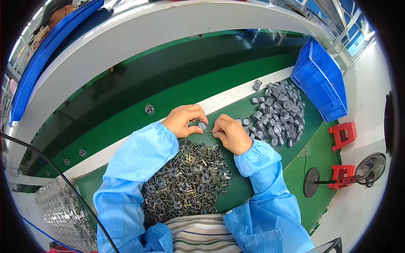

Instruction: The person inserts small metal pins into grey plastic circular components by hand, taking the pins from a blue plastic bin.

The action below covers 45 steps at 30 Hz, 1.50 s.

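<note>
My left hand (186, 120) pinches a small round grey plastic cap (202, 126) between thumb and fingers, its face turned up. Close beside it, my right hand (230, 134) has thumb and fingertips pressed together on a tiny metal part (211, 132), too small to make out fully. The two hands are apart, just above the green table. Below them, near my body, lies a wide heap of small metal pin pieces (190, 181), brass and dark in colour. To the right of my right hand spreads a pile of grey round caps (278, 111).
A blue plastic crate (322, 80) stands behind the cap pile. Beyond a white rail (101, 159) runs a green belt (177, 101) carrying a few assembled pieces (149, 109). At left is a stack of clear trays (65, 213). Red stools (342, 135) and a fan (370, 168) stand at right.
</note>
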Each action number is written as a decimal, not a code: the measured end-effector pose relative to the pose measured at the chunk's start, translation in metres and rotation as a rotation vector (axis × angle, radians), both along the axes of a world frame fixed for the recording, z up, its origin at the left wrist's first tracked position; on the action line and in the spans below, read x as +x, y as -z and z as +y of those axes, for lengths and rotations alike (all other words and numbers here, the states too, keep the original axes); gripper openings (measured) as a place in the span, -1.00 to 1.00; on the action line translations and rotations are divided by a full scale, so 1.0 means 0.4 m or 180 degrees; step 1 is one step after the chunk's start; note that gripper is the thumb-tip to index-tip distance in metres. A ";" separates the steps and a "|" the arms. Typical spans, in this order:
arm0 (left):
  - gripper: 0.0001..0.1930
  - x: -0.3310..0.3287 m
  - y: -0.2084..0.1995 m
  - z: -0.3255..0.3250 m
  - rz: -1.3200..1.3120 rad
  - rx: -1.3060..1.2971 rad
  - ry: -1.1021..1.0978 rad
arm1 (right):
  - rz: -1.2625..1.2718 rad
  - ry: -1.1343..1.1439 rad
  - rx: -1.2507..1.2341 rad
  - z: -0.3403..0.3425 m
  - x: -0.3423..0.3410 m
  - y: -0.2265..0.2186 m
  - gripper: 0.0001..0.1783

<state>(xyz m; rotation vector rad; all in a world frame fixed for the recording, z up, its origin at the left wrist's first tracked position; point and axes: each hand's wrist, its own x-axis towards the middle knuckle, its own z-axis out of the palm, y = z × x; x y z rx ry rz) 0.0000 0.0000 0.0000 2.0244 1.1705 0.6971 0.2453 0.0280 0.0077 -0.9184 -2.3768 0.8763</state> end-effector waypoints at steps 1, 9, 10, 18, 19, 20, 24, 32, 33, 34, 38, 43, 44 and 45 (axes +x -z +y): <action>-0.61 -0.001 -0.001 0.001 0.0029 -0.0017 -0.0035 | 0.0157 -0.0138 0.0086 0.007 0.001 0.009 -0.79; -0.56 0.029 -0.012 -0.015 -0.0073 0.0685 -0.0150 | -0.0143 0.0510 0.0576 -0.007 0.010 -0.027 -0.74; -0.56 0.040 -0.009 -0.017 0.0040 0.0478 -0.0497 | -0.0014 0.0361 0.0810 -0.006 0.007 -0.029 -0.75; -0.61 0.028 0.025 -0.003 0.0147 0.0725 -0.0092 | -0.0027 0.0184 0.0366 0.025 0.017 0.016 -0.86; -0.61 0.030 0.020 -0.005 0.0143 0.0810 -0.0050 | 0.0028 0.0328 0.0486 0.024 0.016 0.010 -0.87; -0.62 0.031 0.016 -0.008 0.0138 0.0896 -0.0009 | 0.0082 0.0470 0.0606 0.024 0.015 0.005 -0.87; -0.61 0.056 -0.009 -0.020 -0.0138 0.0139 -0.0642 | 0.0588 0.0387 0.0692 0.019 -0.007 -0.003 -0.88; -0.63 0.040 0.034 -0.006 0.0057 0.0946 -0.0292 | 0.0561 0.0258 0.0682 0.022 -0.031 0.032 -0.87; -0.63 0.039 0.033 -0.006 0.0054 0.0946 -0.0297 | 0.0558 0.0252 0.0683 0.020 -0.033 0.029 -0.87; -0.64 0.037 0.032 -0.006 0.0072 0.0864 -0.0289 | 0.0596 0.0216 0.0891 0.017 -0.038 0.023 -0.87; -0.66 0.035 0.031 -0.006 0.0067 0.0752 -0.0283 | 0.0582 0.0167 0.1211 0.010 -0.045 0.012 -0.85; -0.65 0.036 0.037 -0.004 0.0018 0.0882 -0.0267 | 0.0635 0.0188 0.0846 0.013 -0.042 0.022 -0.84; -0.65 0.035 0.038 -0.004 0.0022 0.0902 -0.0277 | 0.0620 0.0208 0.0772 0.011 -0.044 0.020 -0.84; -0.65 0.037 0.038 -0.004 0.0020 0.0900 -0.0278 | 0.0618 0.0207 0.0770 0.010 -0.043 0.023 -0.84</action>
